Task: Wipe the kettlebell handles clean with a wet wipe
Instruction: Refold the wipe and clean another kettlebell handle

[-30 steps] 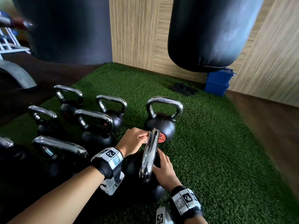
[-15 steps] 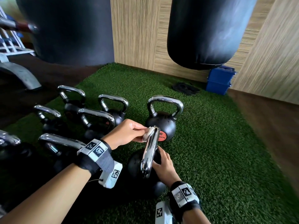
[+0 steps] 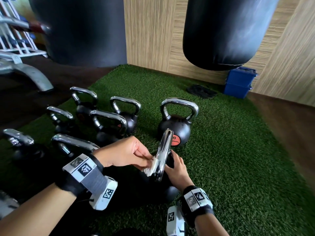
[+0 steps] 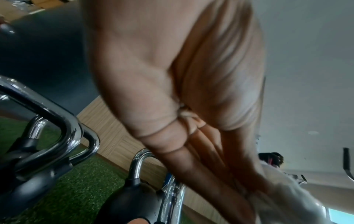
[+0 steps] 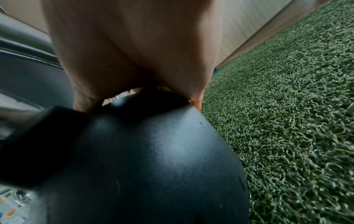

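Note:
The nearest black kettlebell [image 5: 153,159] stands on green turf with its chrome handle [image 3: 164,150] edge-on to me. My left hand [image 3: 148,163] pinches a white wet wipe [image 3: 150,168] and presses it against the left side of that handle, low on the near half. In the left wrist view the wipe [image 4: 287,201] is a blurred white bunch at the fingertips beside the handle [image 4: 170,197]. My right hand [image 3: 177,171] lies on the right of the ball, fingers curved over its top near the handle's base; the right wrist view shows the hand [image 5: 134,53] cupping it.
A second kettlebell [image 3: 177,132] with an orange label stands just behind; several more [image 3: 109,123] crowd the left. Two black punch bags [image 3: 226,31] [image 3: 80,29] hang ahead. A blue box [image 3: 238,82] and a dark bundle [image 3: 202,91] sit by the wood wall. Turf [image 3: 238,159] stretches right.
My left hand slid the wipe along the handle from its far top end toward me. The right hand stayed on the ball.

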`<move>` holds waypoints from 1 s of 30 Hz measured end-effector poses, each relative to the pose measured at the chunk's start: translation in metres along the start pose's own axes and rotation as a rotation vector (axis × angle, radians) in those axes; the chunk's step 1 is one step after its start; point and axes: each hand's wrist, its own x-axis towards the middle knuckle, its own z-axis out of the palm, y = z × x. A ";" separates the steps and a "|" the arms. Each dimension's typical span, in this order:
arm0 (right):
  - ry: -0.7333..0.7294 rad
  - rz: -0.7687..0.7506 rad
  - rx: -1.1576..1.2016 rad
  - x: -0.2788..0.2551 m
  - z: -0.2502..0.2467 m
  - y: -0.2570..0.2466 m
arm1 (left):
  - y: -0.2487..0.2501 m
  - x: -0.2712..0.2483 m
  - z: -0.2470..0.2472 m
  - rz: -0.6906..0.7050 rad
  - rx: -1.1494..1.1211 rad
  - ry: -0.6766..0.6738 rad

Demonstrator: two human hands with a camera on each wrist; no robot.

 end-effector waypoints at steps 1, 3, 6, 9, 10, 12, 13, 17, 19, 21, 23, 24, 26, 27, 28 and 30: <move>0.004 -0.003 0.002 0.000 0.000 0.001 | -0.003 -0.002 0.001 0.026 0.032 0.024; 0.013 -0.014 -0.002 0.000 0.001 0.001 | -0.008 -0.007 0.007 0.055 0.072 0.041; 0.016 -0.025 -0.014 0.000 0.001 0.002 | -0.019 -0.012 0.018 0.051 0.156 0.041; 0.021 -0.034 -0.014 0.002 0.002 0.003 | -0.026 -0.017 0.024 0.083 0.178 0.132; 0.026 -0.033 -0.016 0.003 0.003 0.004 | -0.028 -0.017 0.027 0.091 0.184 0.160; 0.033 -0.026 -0.016 0.002 0.003 0.005 | -0.032 -0.018 0.036 0.094 0.245 0.209; 0.033 -0.023 -0.016 0.002 0.004 0.005 | -0.034 -0.018 0.041 0.104 0.298 0.227; -0.013 -0.060 -0.027 -0.001 -0.002 -0.002 | -0.042 -0.019 0.050 0.147 0.379 0.280; -0.158 -0.107 -0.014 -0.007 -0.020 -0.010 | -0.042 -0.018 0.045 0.087 0.304 0.286; -0.233 -0.140 -0.083 -0.015 -0.047 -0.019 | -0.037 -0.017 0.040 0.051 0.111 0.337; -0.071 -0.175 -0.058 -0.025 -0.075 -0.034 | -0.027 -0.018 0.030 0.104 -0.019 0.418; 0.055 -0.214 0.008 -0.032 -0.086 -0.044 | -0.020 -0.018 0.025 0.134 -0.076 0.428; 0.182 -0.329 0.149 -0.045 -0.101 -0.071 | -0.002 -0.021 0.019 0.172 -0.222 0.412; 0.162 -0.388 0.194 -0.053 -0.105 -0.086 | 0.007 -0.022 0.017 0.193 -0.286 0.405; 0.119 -0.446 0.214 -0.061 -0.107 -0.100 | 0.016 -0.023 0.015 0.218 -0.336 0.410; 0.078 -0.535 0.223 -0.074 -0.105 -0.121 | 0.030 -0.023 0.015 0.262 -0.383 0.427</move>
